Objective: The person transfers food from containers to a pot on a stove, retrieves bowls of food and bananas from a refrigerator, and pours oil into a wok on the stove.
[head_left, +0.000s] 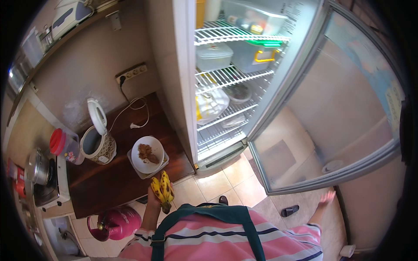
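Observation:
My left hand [154, 196] holds a small bunch of spotted yellow bananas [163, 189] in front of the dark wooden counter's edge. Just beyond the bananas, a white bowl [159, 147] with brown, crumbly food [146, 151] rests on a clear plastic container [145, 176]. On the right, my right hand [327, 196] is raised by the lower edge of the refrigerator's glass door [329, 184], fingers apart and holding nothing; whether it touches the door cannot be told. The refrigerator [222, 160] stands open, with plastic boxes [214, 55] and a white plastic bag [212, 104] on its wire shelves.
On the counter [94, 186] stand an open rice cooker [99, 146] and a red-lidded plastic jar [70, 150]. A pot [38, 166] sits on the stove at left. A pink gas cylinder [120, 222] stands below. A dark sandal [290, 211] lies on the floor.

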`<action>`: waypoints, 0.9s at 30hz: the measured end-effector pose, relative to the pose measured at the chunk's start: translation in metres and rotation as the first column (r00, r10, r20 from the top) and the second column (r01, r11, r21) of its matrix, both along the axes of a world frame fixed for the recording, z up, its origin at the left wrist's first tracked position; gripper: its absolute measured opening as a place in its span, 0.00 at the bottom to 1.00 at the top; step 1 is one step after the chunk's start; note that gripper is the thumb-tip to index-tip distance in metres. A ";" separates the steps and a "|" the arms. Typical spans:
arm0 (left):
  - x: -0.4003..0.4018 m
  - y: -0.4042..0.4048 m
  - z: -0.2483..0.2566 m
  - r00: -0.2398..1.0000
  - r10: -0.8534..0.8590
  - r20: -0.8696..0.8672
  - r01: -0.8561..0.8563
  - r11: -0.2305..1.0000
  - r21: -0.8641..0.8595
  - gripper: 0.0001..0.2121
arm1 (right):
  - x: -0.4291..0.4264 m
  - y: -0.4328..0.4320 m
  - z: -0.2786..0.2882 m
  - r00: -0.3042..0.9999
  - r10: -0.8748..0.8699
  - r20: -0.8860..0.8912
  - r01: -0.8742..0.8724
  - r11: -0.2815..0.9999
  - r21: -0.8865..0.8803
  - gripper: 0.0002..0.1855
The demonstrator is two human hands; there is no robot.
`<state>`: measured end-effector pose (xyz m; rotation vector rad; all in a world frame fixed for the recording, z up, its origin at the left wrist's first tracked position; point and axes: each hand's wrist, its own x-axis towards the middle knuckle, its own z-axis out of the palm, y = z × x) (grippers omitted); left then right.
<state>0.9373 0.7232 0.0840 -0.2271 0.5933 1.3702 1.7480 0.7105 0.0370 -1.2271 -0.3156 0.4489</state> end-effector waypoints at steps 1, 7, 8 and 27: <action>-0.003 -0.001 0.007 0.998 0.055 -0.025 -0.055 0.998 -0.016 0.20 | -0.046 0.042 0.044 0.980 0.172 0.105 -0.175 0.984 0.024 0.33; 0.020 0.030 0.036 1.000 0.006 0.002 -0.006 0.992 0.122 0.18 | -0.080 0.064 0.089 0.818 0.529 0.225 -0.567 0.807 0.165 0.19; 0.021 0.031 0.040 0.999 0.026 0.029 -0.030 0.993 0.118 0.18 | -0.093 0.064 0.096 0.792 0.557 0.249 -0.601 0.783 0.160 0.17; -0.035 -0.083 0.036 0.922 0.388 0.017 -0.387 0.913 0.130 0.23 | -0.467 0.097 0.115 0.094 0.976 0.195 -0.995 0.087 0.043 0.23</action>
